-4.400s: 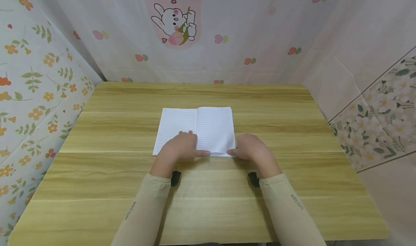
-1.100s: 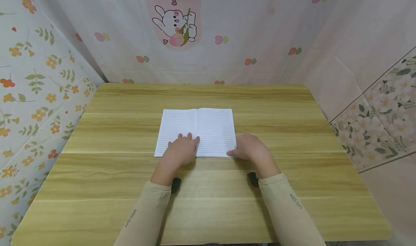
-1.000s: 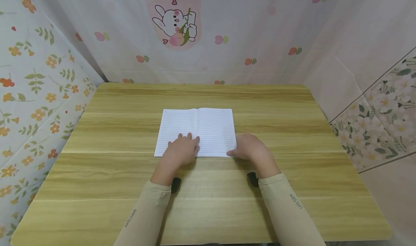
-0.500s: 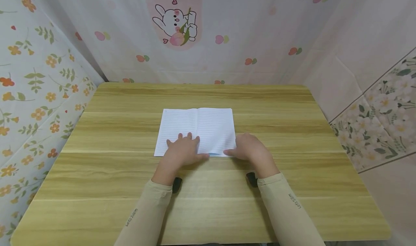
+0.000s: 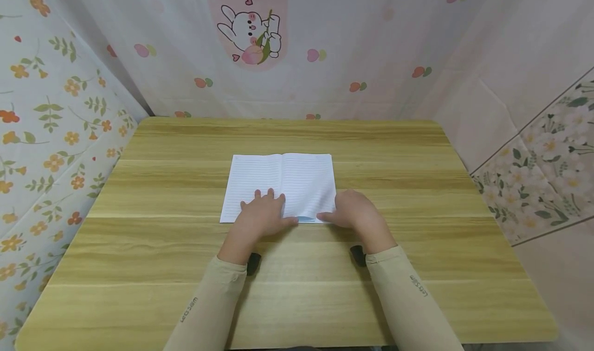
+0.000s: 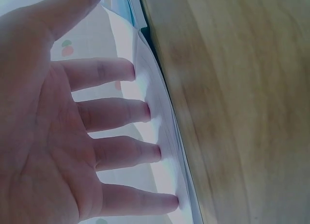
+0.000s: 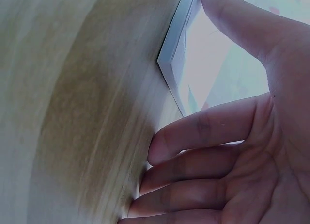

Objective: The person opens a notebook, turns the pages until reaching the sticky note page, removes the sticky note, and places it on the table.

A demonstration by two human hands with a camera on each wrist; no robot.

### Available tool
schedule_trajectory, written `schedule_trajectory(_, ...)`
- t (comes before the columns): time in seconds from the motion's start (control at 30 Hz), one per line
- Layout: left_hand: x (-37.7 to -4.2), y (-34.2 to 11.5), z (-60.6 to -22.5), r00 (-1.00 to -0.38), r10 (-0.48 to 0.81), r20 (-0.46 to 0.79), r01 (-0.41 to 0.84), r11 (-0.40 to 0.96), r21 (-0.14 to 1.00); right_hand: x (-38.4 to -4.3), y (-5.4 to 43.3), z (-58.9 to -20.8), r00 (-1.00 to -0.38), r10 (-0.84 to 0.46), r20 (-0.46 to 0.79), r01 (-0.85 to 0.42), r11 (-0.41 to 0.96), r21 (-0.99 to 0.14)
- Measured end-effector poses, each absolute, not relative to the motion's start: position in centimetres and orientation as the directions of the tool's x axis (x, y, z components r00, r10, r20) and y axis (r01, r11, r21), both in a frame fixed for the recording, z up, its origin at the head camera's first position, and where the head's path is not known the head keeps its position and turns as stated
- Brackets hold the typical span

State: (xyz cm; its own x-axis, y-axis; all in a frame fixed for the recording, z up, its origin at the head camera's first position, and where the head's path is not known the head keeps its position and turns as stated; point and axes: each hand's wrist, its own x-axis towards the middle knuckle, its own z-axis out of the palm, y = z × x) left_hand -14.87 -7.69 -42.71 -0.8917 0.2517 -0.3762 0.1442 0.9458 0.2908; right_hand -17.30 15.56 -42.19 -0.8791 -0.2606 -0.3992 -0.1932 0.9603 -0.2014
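An open lined notebook (image 5: 301,186) lies on the table. My left hand (image 5: 260,214) rests on its left page with fingers straight and spread. The left thumb (image 5: 289,222) stretches right, along the bottom edge of the right page. Its fingertips touch the paper in the left wrist view. My right hand (image 5: 355,209) is at the notebook's lower right corner. The right thumb touches the right page, while the fingers (image 7: 193,132) touch the table beside the notebook. Between the thumbs, the page bows up a little over a bluish patch (image 5: 306,219).
The wooden table (image 5: 185,139) extends around the notebook on every side. Behind it hangs a curtain (image 5: 371,42) with a rabbit print. A flowered cloth (image 5: 60,134) covers the left side. Dark pieces (image 5: 253,263) show at both wrists.
The left thumb has come out from beside the centre fold and stretched right. My right hand has shifted slightly left, and the flat right page now bows up near its bottom edge.
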Motion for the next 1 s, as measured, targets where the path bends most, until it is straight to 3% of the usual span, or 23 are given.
schedule_trajectory(0.8, -15.2, -8.4, -42.7, -0.867, 0.309, -0.392, 0.189, 0.930, 0.314, -17.3, 16.1, -42.2, -0.870, -0.309, -0.383, -0.207, 0.936, -0.286)
schedule_trajectory(1.0, -15.5, -8.8, -43.0, -0.895, 0.317, -0.314, 0.204, 0.917, 0.343, -17.4, 16.1, -42.0, -0.867, -0.283, -0.410, -0.187, 0.948, -0.258)
